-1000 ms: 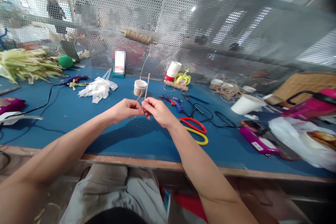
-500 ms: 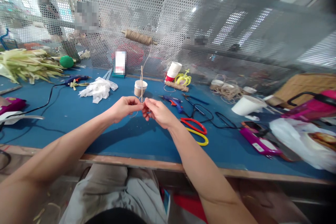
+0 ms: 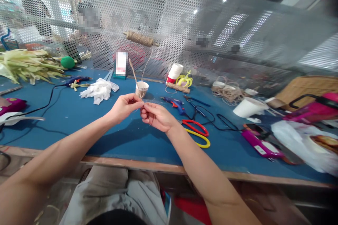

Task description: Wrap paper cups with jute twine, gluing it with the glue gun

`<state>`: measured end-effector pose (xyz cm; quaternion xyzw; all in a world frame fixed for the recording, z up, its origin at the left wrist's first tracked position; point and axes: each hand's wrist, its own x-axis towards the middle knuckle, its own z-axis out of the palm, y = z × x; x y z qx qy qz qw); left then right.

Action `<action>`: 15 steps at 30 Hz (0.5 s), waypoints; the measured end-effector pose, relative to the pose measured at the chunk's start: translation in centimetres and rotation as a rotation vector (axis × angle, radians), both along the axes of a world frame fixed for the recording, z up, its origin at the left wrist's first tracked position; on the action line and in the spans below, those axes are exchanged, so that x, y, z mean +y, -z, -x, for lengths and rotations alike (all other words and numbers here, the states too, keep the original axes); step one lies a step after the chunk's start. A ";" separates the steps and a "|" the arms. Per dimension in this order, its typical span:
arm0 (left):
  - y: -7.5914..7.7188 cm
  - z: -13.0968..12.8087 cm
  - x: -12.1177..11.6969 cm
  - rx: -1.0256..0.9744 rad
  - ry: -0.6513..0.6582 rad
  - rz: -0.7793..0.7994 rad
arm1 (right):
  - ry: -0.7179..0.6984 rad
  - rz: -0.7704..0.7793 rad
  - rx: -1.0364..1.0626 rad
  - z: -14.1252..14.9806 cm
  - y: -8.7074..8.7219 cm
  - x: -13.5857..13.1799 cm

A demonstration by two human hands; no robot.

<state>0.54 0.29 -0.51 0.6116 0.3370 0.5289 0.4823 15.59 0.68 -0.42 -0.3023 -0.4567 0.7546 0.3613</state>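
Observation:
My left hand (image 3: 127,108) is closed in a pinch around the lower end of a thin twine-wrapped stick (image 3: 133,71), which tilts up to the left. At its fingertips, my right hand (image 3: 160,116) pinches the twine, though the fingers hide most of what lies between them. A loose strand of twine (image 3: 148,60) runs down from the twine spool (image 3: 139,38), mounted at the perforated panel, to the hands. Just behind the stick stands a white paper cup (image 3: 144,86), partly covered by it.
Scissors (image 3: 196,128) with red and yellow handles lie right of my hands, near a blue glue gun (image 3: 174,104) and its cable. White crumpled cloth (image 3: 99,90) and pale husks (image 3: 29,64) lie left. A perforated metal panel (image 3: 169,17) borders the table's back.
The stick has gone from upright to leaning left. The twine strand now hangs apart from the stick's top. Both hands stay together in nearly the same place.

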 end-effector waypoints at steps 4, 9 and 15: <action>0.1 0.2 0.1 0.018 -0.006 0.027 | 0.059 -0.092 -0.044 0.2 0.0 -0.1; -0.1 0.7 0.3 0.126 -0.012 0.068 | 0.099 -0.188 -0.144 0.2 0.1 -0.2; -0.4 0.9 0.5 0.237 -0.034 0.088 | 0.120 -0.244 -0.207 0.2 0.3 -0.1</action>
